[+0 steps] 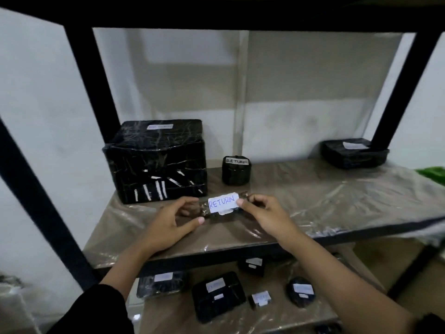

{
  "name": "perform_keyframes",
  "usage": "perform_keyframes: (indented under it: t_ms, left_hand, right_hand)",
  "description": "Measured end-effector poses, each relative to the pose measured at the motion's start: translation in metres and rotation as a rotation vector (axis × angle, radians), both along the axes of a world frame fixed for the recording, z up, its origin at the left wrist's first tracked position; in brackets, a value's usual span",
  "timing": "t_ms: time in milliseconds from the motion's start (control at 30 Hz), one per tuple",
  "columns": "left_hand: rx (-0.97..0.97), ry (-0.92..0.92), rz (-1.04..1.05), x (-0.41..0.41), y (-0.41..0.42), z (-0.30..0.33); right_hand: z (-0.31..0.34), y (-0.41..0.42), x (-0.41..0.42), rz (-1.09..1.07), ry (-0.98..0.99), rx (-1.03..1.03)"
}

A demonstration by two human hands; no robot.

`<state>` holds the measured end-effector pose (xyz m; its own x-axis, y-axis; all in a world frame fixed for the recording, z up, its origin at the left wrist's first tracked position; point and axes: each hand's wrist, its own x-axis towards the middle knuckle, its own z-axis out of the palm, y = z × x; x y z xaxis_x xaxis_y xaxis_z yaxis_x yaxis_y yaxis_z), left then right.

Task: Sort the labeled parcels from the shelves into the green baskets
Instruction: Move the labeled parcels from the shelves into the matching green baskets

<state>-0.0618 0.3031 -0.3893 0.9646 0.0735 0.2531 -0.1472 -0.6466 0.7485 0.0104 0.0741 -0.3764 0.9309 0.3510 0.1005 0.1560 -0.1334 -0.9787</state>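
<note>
At the bottom of the frame, several small black wrapped parcels with white labels (pixel 218 294) lie on the lower shelf. Mid-frame, the left hand (pixel 172 224) and right hand (pixel 265 214) pinch the ends of a slim black wrapped parcel labelled RETURN (pixel 222 204), fingers curled round it, just above the plastic-covered shelf board (pixel 337 203). Behind stand a large black wrapped box (pixel 156 162) and a small black round parcel (pixel 236 170)

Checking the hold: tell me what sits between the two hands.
Head view: the small parcel labeled RETURN, pinched at either end by left hand and right hand.
</note>
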Motion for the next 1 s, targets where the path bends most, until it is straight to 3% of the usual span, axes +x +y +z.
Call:
perform_keyframes:
  t_ms: [167,300,700,1000]
  left_hand:
    - [0.307,-0.058,-0.009,0.022,-0.066,0.008]
    - [0.395,-0.079,-0.061,0.048,-0.146,0.014]
    - [0.272,-0.284,-0.272,0.084,-0.471,-0.002]
    - [0.243,-0.155,-0.455,0.108,-0.610,-0.033]
  right_hand:
    - [0.015,-0.074,0.007,-0.151,0.168,0.257]
    - [0.026,-0.160,0.006,-0.233,0.204,0.377]
    - [0.021,-0.492,-0.044,-0.588,0.162,0.438]
    - [-0.012,-0.626,-0.053,-0.741,0.186,0.354]
